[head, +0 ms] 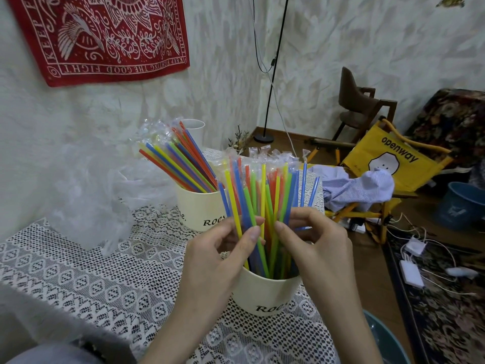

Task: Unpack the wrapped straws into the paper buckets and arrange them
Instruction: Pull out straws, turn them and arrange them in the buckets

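Gripping straws [262,206] w/ both hands [265,256], near bucket [265,295]

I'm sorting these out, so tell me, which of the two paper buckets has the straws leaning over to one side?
The far bucket, beside the clear plastic bag. Its straws slant left; those in the near bucket stand nearly upright.

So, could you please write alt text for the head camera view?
Both hands, left hand and right hand, hold wrapped colourful straws standing in the near paper bucket on a lace tablecloth. A second bucket of straws stands behind, beside a crumpled clear plastic bag.
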